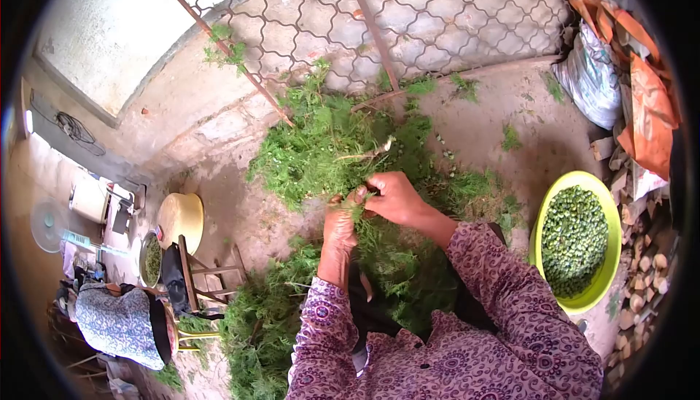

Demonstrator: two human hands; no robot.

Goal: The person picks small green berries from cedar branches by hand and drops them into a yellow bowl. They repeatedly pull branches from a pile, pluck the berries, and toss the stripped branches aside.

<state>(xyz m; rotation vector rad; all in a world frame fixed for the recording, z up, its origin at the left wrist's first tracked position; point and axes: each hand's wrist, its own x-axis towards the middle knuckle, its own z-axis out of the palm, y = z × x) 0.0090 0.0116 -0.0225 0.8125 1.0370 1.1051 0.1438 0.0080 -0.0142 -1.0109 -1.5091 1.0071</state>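
Note:
My left hand (340,231) and my right hand (397,197) meet over my lap, both with closed fingers. Between them they pinch a feathery green sprig (357,212); exactly where each fingertip grips it is partly hidden. More feathery foliage (397,272) lies across my lap below the hands. Just beyond my hands rises a heap of cut green branches (313,145), with a pale broken stem (368,153) sticking out. Another pile of branches (262,320) spreads on the floor to my left. At my right stands a yellow-green basin (537,243) holding many small round green berries (576,239).
A wire mesh gate (430,21) closes off the far side. Stacked firewood (642,290), an orange sack (645,115) and a whitish sack (592,79) line the right. On the left are a wooden stool (211,280), a bowl of greens (151,260), a fan (49,226) and a blue-patterned garment (120,320).

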